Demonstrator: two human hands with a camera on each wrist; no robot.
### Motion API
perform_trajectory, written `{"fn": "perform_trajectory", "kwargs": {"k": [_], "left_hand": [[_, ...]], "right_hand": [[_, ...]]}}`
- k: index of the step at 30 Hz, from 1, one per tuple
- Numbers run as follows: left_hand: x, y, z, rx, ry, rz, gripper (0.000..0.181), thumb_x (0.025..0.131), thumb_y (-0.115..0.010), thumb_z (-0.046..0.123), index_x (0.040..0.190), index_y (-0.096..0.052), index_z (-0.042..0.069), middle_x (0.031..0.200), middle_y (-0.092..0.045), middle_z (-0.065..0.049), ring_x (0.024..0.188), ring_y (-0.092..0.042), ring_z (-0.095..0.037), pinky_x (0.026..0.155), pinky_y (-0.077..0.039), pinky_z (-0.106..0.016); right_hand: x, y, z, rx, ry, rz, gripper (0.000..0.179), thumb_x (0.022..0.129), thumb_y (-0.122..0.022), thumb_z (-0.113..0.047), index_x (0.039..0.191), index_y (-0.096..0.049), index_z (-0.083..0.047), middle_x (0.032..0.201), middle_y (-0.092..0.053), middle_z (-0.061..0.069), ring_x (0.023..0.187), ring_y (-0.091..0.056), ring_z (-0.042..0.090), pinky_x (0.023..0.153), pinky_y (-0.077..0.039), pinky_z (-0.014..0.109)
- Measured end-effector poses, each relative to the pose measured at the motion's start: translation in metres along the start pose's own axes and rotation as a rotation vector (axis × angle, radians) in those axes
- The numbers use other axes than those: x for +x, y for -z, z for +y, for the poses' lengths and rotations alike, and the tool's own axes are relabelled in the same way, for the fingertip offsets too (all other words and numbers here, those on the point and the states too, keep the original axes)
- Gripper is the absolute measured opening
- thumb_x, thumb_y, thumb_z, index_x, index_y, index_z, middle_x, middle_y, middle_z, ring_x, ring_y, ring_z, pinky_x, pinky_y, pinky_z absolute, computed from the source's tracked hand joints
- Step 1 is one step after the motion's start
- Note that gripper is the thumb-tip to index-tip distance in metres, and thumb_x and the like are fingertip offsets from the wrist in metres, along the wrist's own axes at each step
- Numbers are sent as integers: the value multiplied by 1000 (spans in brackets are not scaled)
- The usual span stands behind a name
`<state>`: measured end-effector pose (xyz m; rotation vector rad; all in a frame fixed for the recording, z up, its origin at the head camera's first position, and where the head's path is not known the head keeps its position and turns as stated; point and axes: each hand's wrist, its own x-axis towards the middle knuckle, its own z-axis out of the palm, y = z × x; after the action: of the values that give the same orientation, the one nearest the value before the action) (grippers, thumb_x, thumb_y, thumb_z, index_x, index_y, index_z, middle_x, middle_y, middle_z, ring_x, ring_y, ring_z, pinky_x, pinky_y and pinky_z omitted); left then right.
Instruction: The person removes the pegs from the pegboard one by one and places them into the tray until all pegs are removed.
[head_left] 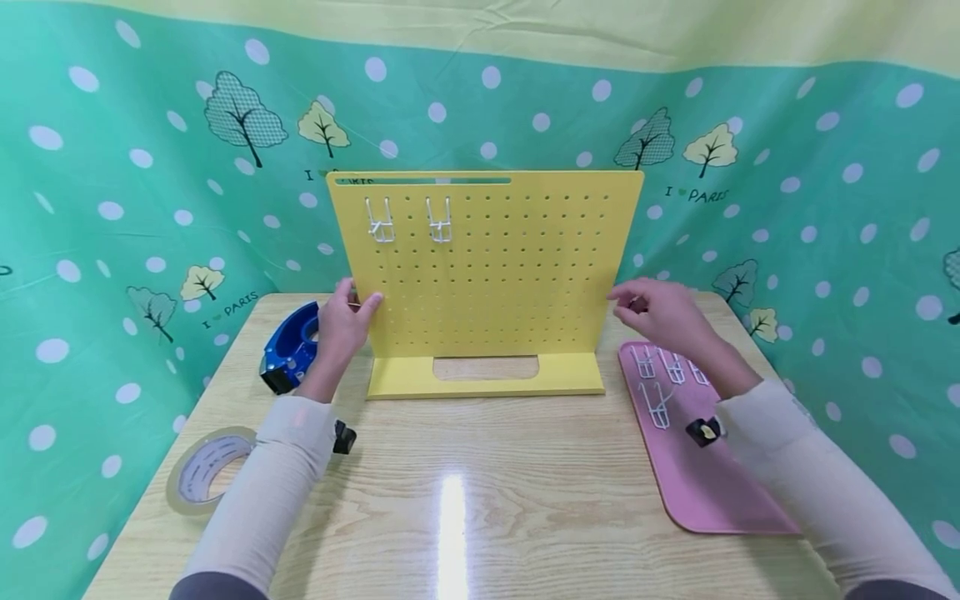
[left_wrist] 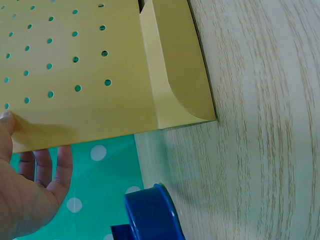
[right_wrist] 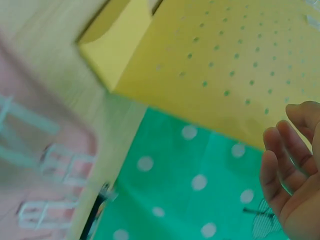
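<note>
The board [head_left: 487, 321] stands upright on the desk [head_left: 375, 508], with two hooks [head_left: 441, 240] at its upper left. The left grip [head_left: 345, 321] is clamped on the board's left edge, thumb in front. The right grip [head_left: 660, 312] is apart, just beside the right edge. Left: dispenser [head_left: 291, 354]; nearer, tape [head_left: 183, 483], partly covered by the left sleeve [head_left: 258, 500]. Right: tray [head_left: 697, 500] with wire hooks, partly covered by the right sleeve [head_left: 817, 483]. Behind: curtain [head_left: 540, 92].

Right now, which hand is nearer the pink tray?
Right. The right hand is in the air near the far end of the pink tray; the left hand is farther off, gripping the left edge of the yellow pegboard.
</note>
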<state>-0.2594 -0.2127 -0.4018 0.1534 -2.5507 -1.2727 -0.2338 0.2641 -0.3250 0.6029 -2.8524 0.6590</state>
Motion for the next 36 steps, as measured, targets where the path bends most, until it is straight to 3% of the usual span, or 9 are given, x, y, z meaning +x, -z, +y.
{"fn": "perform_trajectory", "kwargs": {"k": [10, 22, 36], "left_hand": [[1, 0, 0, 6, 7, 6, 45, 103, -57, 45, 131, -53, 10, 114, -67, -20, 101, -66, -33, 81, -56, -41], [1, 0, -1, -2, -6, 4, 46, 103, -57, 45, 132, -53, 9, 114, -68, -21, 102, -66, -35, 83, -57, -45], [-1, 1, 1, -8, -6, 6, 45, 103, -57, 43, 133, -52, 10, 115, -67, -20, 101, -66, -34, 84, -58, -46]], "right_hand": [[42, -19, -48, 72, 100, 152, 22, 95, -69, -11, 116, -72, -6, 108, -74, 11, 89, -70, 25, 73, -59, 39], [88, -42, -100, 141, 228, 359, 20, 94, -70, -11, 113, -74, -6, 104, -75, 11, 83, -72, 24, 77, -59, 38], [121, -56, -159, 130, 222, 395, 24, 94, -72, -16, 117, -73, -10, 106, -73, 8, 86, -70, 18, 75, -59, 27]]}}
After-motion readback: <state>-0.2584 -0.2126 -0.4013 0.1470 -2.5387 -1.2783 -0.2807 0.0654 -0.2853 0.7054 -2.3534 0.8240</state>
